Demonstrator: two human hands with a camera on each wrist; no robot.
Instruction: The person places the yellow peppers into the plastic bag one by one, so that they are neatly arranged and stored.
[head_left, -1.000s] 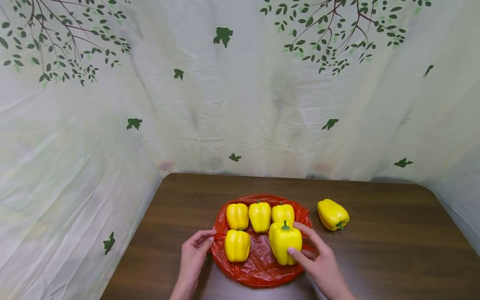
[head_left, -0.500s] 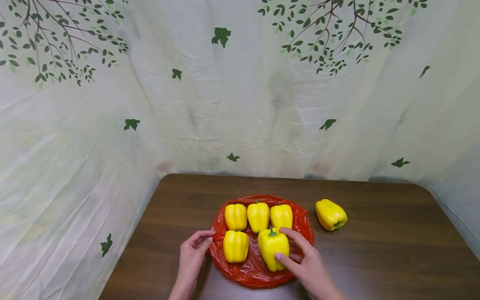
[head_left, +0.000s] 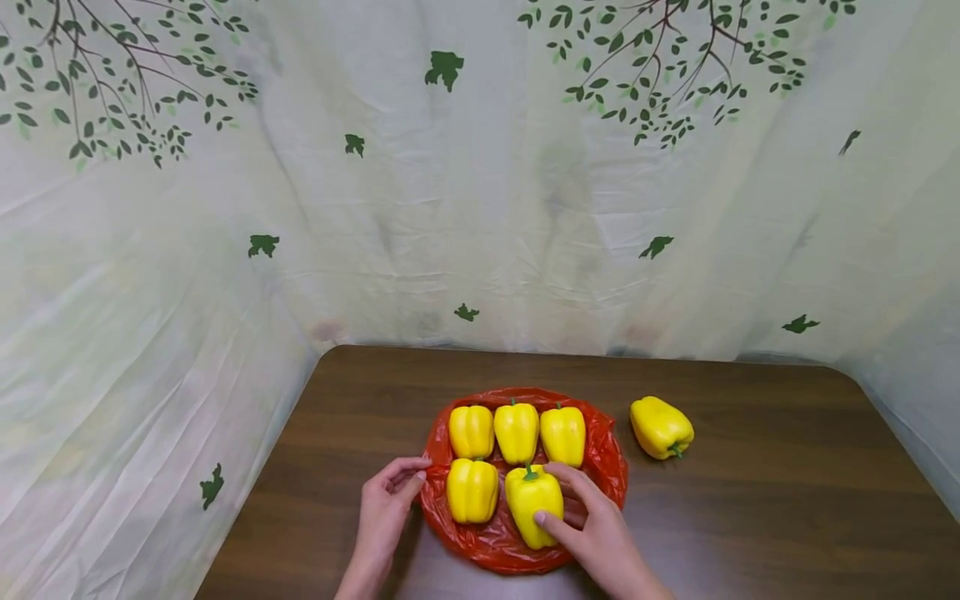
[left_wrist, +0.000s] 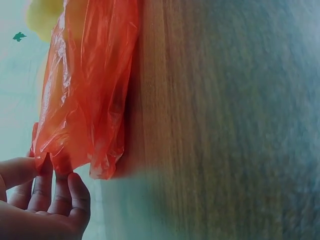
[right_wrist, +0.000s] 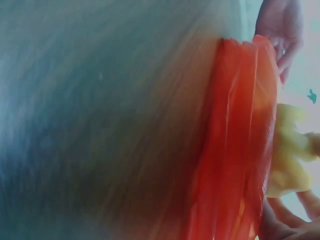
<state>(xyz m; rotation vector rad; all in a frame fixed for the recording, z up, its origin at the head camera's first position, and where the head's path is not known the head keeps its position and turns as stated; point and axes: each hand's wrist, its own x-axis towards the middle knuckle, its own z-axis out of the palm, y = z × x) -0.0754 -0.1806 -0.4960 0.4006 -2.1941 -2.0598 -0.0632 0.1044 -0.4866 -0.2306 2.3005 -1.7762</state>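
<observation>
A red plastic bag [head_left: 613, 471], its mouth spread into a round, rolled rim, lies on the table. My left hand [head_left: 386, 504] pinches the rim at its left side; the left wrist view has thumb and fingers on the thin red film [left_wrist: 105, 80]. In my right hand [head_left: 603, 533] is a yellow bell pepper [head_left: 534, 504], green stem up, gripped between thumb and fingers over the front middle of the bag. Inside the bag sit more yellow bell peppers: a row of three at the back, the middle one [head_left: 517, 433] among them, and one [head_left: 472, 492] at front left.
Another yellow bell pepper [head_left: 662, 427] lies on its side on the brown wooden table [head_left: 765, 467], right of the bag. Behind the table hangs a pale cloth backdrop [head_left: 510, 208] with printed leaves and branches.
My right hand has carried its bell pepper leftward and a little toward me, close beside the front-left one. The left hand keeps its place at the rim.
</observation>
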